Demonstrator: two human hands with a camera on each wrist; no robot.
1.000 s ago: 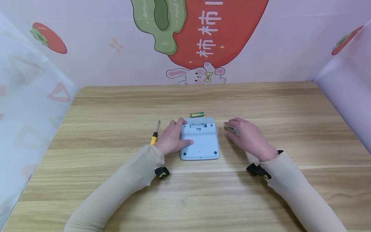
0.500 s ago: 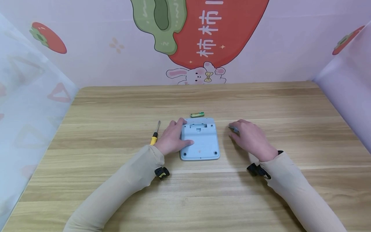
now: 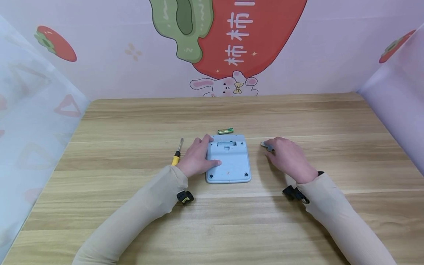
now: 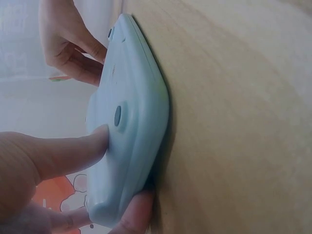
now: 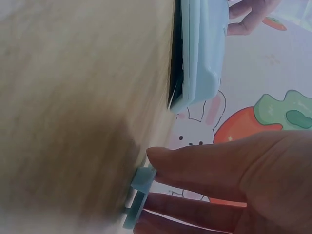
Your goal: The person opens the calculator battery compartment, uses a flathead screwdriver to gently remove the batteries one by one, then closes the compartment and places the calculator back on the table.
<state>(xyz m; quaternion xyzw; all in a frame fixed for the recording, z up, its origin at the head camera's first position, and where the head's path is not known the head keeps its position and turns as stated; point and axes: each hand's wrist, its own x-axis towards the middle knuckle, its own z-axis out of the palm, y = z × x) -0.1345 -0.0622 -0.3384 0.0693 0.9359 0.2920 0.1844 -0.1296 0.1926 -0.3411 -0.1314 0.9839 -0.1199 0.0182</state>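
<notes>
I see a pale blue device [image 3: 228, 159] face down mid-tabletop [image 3: 132, 221], battery bay open. My left hand [image 3: 197, 156] grips its edge; my right hand [image 3: 289, 158] pinches the small cover [image 3: 267, 147], mostly hidden by fingers.

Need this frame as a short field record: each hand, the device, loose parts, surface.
left hand: holds the left edge of the device, thumb on its back
right hand: fingers pinch the small cover piece at the table surface
device: light blue, face down, battery bay open at far end
battery: green, lying just beyond the device
screwdriver: yellow handle, left of left hand
table: wood grain
</notes>
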